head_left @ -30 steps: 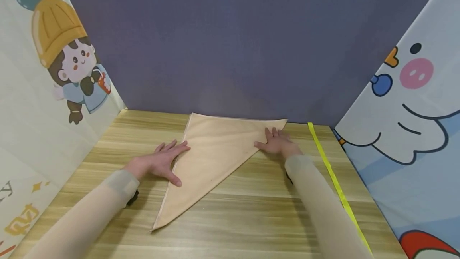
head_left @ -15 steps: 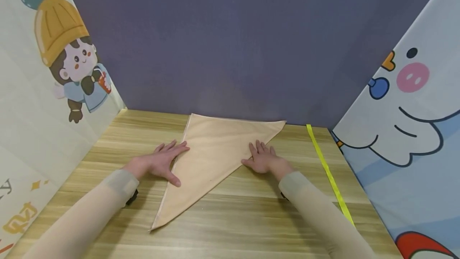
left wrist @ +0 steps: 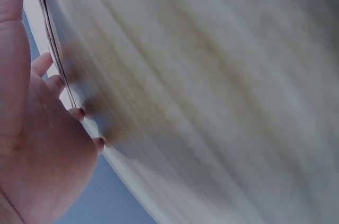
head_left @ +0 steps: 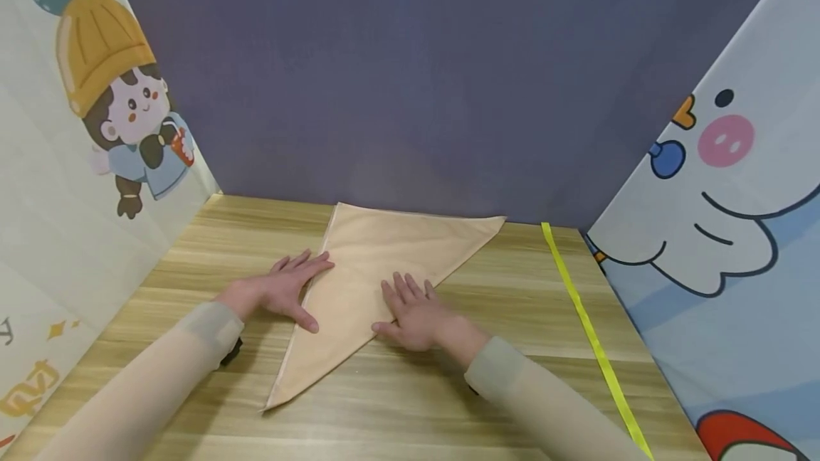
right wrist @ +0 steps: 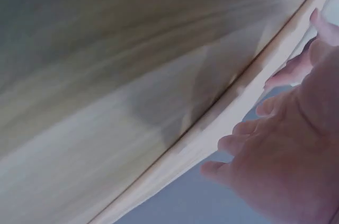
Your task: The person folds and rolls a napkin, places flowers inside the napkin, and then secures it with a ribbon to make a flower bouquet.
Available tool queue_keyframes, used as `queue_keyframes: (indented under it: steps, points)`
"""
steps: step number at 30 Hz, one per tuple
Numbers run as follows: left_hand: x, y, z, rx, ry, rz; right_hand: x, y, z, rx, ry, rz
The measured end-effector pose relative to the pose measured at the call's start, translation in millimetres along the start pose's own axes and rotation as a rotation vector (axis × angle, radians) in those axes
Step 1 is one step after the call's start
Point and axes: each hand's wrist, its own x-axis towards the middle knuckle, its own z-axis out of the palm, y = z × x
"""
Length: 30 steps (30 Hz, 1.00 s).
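A peach cloth (head_left: 359,262), folded into a triangle, lies flat on the wood-grain table. My left hand (head_left: 285,292) is spread at its left edge, with thumb and index fingertip on the cloth. Over the long slanted edge, my right hand (head_left: 413,315) rests with straight fingers on the cloth and its thumb near the fold. In the left wrist view the left hand (left wrist: 47,134) shows its palm side, fingertips at the layered cloth edge. The right wrist view has the right hand (right wrist: 280,144) beside the folded edge (right wrist: 212,113).
A yellow tape strip (head_left: 586,326) runs down the right side of the table (head_left: 512,319). A dark grey panel (head_left: 410,77) stands behind the table. Printed cartoon panels flank it at left (head_left: 64,233) and right (head_left: 756,233).
My right hand has slid from the cloth's far right corner along the slanted edge, toward me and to the left. The left hand stays at the left edge, and the cloth keeps its shape.
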Motion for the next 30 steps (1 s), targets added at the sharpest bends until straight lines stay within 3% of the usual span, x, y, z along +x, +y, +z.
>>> queue_keyframes:
  steps: [10, 18, 25, 30]
  points:
    - [-1.2, -0.1, 2.4, 0.001, 0.007, 0.008, 2.2, -8, 18, -0.001, -0.049, 0.074]
    - [-6.9, -0.1, 1.7, -0.01, 0.027, 0.015, 1.4, -7, 22, 0.024, -0.011, 0.058]
    - [-24.8, -3.4, 4.6, -0.041, 0.165, 0.084, -4.5, -22, 22, 0.049, 0.167, -0.094]
    - [-54.9, 8.0, 0.5, -0.121, 0.174, 0.177, -9.2, -46, 22, 0.302, 0.197, -0.259]
